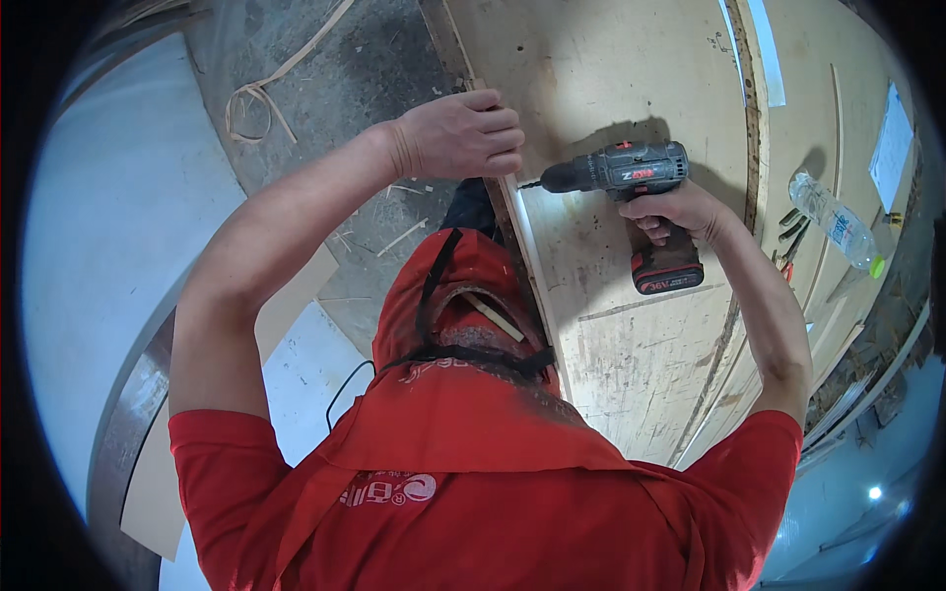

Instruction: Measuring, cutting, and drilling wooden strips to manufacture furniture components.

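My right hand [672,212] is wrapped round the grip of a black and red cordless drill [631,167]. The drill lies level above the wooden worktop, its thin bit pointing left. The bit's tip ends by the narrow wooden strip [527,236] along the worktop's left edge; whether it touches is unclear. Just above and left of the tip, my left hand [463,136] is closed over that edge, fingers curled. What the fingers hold, if anything, is hidden beneath them.
The pale wooden worktop [641,345] stretches to the right. On it lie a plastic bottle [836,225] with a green cap, hand tools [791,231] and a white sheet [891,148]. A curled wooden strip [258,91] rests on the grey floor, left. My red apron [463,414] hangs against the edge.
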Demonstrator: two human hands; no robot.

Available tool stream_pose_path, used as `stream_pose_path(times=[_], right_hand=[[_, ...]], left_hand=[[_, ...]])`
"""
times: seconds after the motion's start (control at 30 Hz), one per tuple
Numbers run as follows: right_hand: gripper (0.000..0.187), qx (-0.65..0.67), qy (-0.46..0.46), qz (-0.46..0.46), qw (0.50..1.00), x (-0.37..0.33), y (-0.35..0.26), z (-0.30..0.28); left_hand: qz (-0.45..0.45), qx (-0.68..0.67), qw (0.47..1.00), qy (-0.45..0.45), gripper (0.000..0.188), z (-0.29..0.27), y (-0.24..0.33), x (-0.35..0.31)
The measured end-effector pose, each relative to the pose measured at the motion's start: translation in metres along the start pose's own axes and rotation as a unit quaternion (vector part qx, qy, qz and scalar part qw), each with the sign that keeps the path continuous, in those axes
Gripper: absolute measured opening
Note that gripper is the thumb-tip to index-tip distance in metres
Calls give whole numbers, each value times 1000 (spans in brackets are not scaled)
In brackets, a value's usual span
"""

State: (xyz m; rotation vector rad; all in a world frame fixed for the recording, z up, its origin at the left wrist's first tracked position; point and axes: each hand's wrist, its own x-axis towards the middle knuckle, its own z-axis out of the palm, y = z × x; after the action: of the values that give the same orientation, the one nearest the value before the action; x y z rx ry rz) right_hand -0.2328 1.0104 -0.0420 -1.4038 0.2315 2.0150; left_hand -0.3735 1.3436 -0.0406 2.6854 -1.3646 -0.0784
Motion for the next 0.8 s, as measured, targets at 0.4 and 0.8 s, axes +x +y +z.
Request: stream_pose_path(times=[0.4,0.8], right_hand=[[13,0,1,-1,1000,1,-2,4],[15,-10,7,4,1000,1,-3,6]], left_hand=[[-1,-5,1000,10,16,1,-1,-1],[-2,2,1000,2,16,1,0,0]])
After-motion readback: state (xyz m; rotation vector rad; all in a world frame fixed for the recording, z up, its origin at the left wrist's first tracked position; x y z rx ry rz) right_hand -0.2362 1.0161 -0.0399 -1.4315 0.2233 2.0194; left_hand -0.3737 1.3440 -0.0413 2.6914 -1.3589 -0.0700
